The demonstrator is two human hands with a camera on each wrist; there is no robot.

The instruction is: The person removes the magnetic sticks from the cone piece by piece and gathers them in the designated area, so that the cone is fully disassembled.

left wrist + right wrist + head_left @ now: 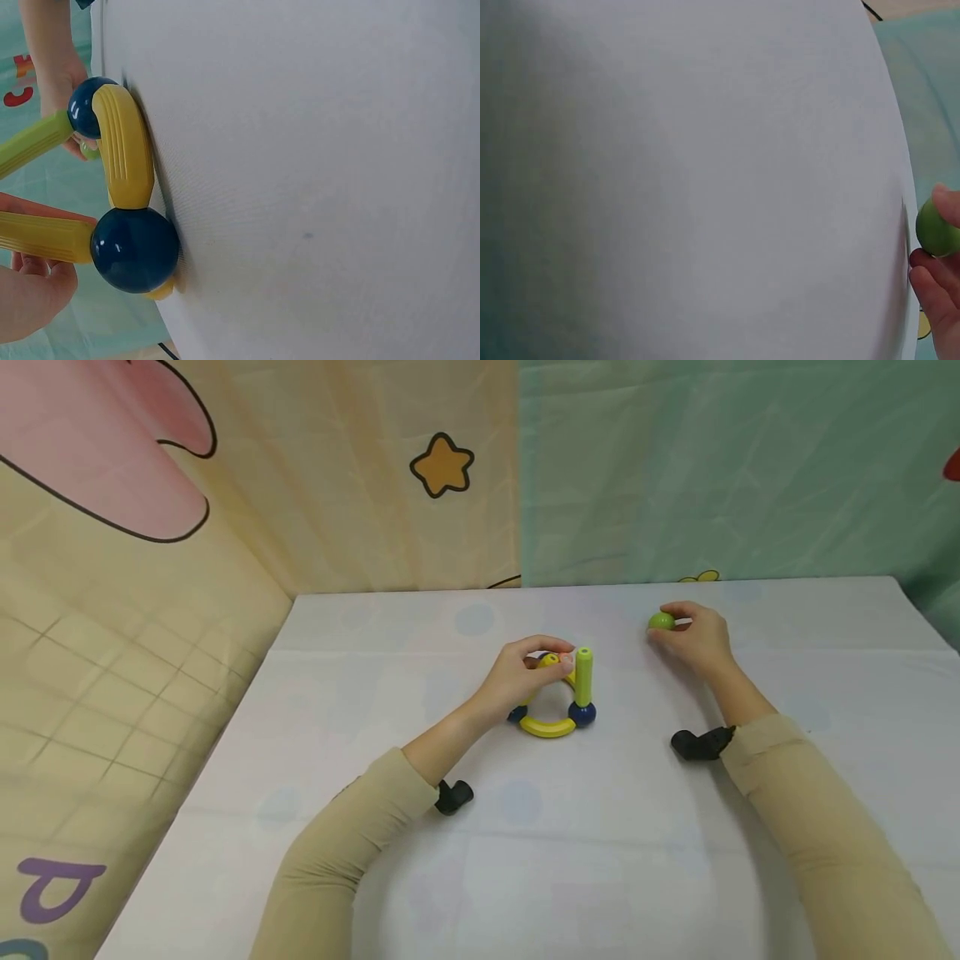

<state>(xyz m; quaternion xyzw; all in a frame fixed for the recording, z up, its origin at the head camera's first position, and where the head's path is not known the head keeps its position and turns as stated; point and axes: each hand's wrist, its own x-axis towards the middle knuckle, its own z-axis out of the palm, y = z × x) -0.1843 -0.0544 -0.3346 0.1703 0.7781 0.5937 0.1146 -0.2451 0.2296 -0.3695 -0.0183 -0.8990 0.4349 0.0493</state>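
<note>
My left hand (528, 670) is at a magnetic building-toy frame of curved yellow pieces (548, 728) joined by dark blue balls (582, 714). Between its thumb and fingertip it pinches the top of a pinkish rod (566, 658), mostly hidden in the head view. A light green rod (584, 677) stands upright on the front right ball. A yellow rod (45, 236) rises from another blue ball (135, 250), in front of the left hand in the left wrist view. Off to the right, my right hand (697, 637) pinches a green ball (661, 621), also seen as a green ball (936, 229) in the right wrist view.
A white patterned cloth covers the table (570, 877). Behind its far edge hangs a printed curtain (712, 468), with another patterned curtain (97, 693) along the left. Black wrist devices (701, 744) sit at both cuffs.
</note>
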